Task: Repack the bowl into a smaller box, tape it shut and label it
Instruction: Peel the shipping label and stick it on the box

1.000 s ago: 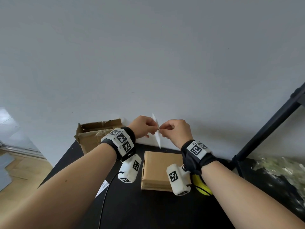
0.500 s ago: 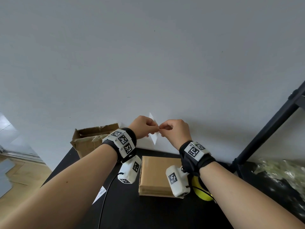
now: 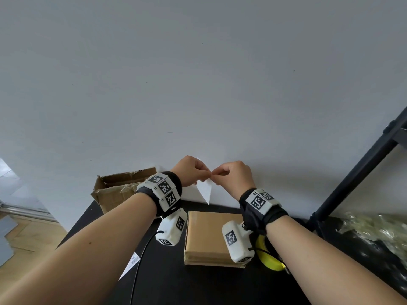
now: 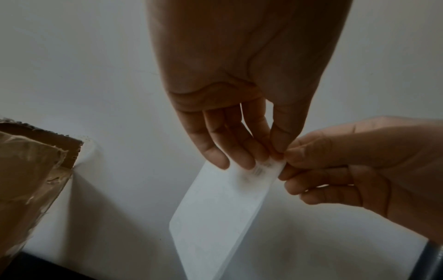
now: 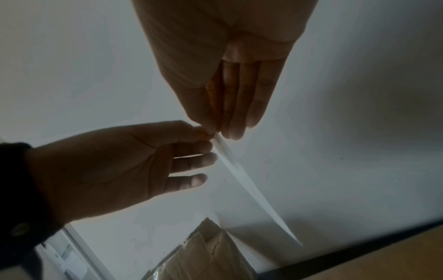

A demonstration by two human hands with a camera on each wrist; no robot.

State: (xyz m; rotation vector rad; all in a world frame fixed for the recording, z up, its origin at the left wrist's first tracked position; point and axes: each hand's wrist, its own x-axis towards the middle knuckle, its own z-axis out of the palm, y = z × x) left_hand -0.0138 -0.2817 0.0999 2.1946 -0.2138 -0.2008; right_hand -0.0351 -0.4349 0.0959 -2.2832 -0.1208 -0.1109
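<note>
A white label sheet (image 3: 205,189) hangs in the air above the table, in front of the wall. My left hand (image 3: 193,172) and my right hand (image 3: 231,176) both pinch its top corner, fingertips almost touching. In the left wrist view the label (image 4: 220,212) hangs down from the pinch, faint print near its top. The right wrist view shows the label (image 5: 249,185) edge-on. Below the hands a small closed brown box (image 3: 211,236) lies flat on the black table (image 3: 198,287). The bowl is not visible.
A larger open, torn cardboard box (image 3: 119,188) stands at the back left against the wall. A yellow object (image 3: 269,258) lies right of the small box, partly hidden by my right wrist. Crumpled clear plastic (image 3: 374,230) and a black stand pole (image 3: 361,175) are at the right. A paper slip (image 3: 130,264) lies at the left table edge.
The label has turned between my fingers, showing more of its face now. Both hands stay pinched together at its top corner.
</note>
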